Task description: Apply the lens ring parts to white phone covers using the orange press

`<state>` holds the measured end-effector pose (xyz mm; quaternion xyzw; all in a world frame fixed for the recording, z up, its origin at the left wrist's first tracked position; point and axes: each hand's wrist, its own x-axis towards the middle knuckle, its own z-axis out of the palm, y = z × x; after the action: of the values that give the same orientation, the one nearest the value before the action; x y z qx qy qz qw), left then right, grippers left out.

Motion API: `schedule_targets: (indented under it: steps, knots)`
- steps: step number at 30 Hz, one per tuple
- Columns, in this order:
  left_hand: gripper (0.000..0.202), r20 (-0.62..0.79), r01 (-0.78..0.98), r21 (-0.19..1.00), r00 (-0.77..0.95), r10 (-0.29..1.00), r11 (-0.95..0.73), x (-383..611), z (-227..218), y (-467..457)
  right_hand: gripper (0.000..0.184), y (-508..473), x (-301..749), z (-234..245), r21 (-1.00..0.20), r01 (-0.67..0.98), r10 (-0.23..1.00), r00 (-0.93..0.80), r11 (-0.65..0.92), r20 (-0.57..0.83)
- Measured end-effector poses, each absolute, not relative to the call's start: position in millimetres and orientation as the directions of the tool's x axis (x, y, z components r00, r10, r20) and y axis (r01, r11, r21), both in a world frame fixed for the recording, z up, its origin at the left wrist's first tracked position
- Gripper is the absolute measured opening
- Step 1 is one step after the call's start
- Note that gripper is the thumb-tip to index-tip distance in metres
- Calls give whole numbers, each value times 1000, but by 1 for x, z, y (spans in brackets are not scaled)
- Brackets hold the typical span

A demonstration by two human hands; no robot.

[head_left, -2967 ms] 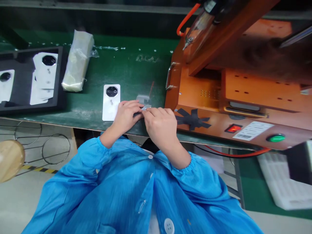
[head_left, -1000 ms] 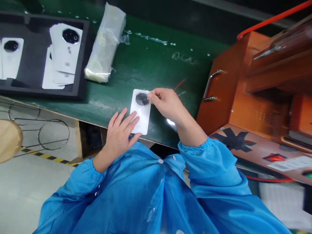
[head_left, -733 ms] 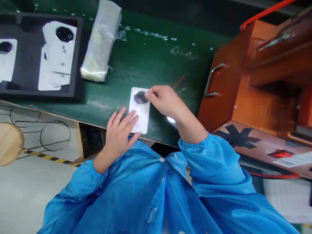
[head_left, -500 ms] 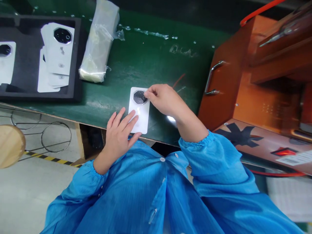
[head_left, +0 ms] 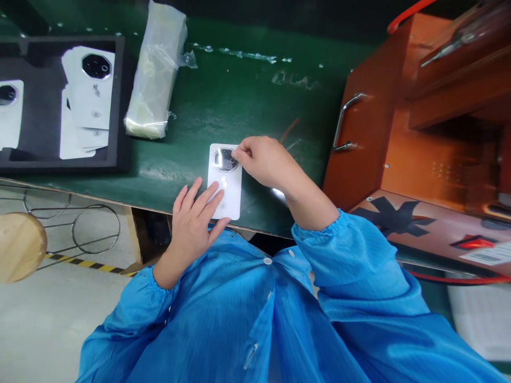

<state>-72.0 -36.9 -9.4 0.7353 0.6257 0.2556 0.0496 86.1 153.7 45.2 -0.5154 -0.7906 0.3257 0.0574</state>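
Observation:
A white phone back cover point(head_left: 230, 201) with a dark eight-sided camera window point(head_left: 224, 159) lies flat near the front edge of the green bench. My left hand point(head_left: 195, 219) is open, fingers spread, its fingertips resting on the cover's lower left part. At the camera window's right edge, the thumb and forefinger of my right hand point(head_left: 261, 158) are pinched together. Whatever lies between those fingertips, if anything, is too small to make out.
On the left, a black tray point(head_left: 42, 119) holds several similar white covers point(head_left: 91, 101). A plastic-wrapped block point(head_left: 154, 80) lies beside it. An orange machine point(head_left: 367, 106) with a metal handle stands on the right. Below the bench edge is a round wooden stool point(head_left: 22, 247).
The view has shifted slightly, so the tray appears a little lower and further left. Both hands keep nearly the same pose on the cover. A bright reflection now shows on the camera window.

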Motion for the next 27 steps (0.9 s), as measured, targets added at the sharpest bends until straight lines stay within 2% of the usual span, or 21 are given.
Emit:
schedule_targets:
  steps: [8,14,20,24,27]
  knots:
    - [54,300,897,391,87,950,-206,-73,-10,-37,19,155,83,36,-540,777,859,-481,323,-177]
    - [55,328,906,357,106,939,-226,-74,-10,-37,17,152,77,39,-496,809,870,-455,316,-189]
    - [52,303,908,363,98,948,-210,-75,-8,-36,26,145,70,46,-384,882,911,-366,274,-189]
    - [51,314,911,352,100,944,-214,-75,-10,-36,28,135,81,50,-352,902,950,-298,249,-92]
    - [48,319,900,388,73,945,-200,-77,-10,-37,21,106,95,47,-353,842,907,-419,408,48]
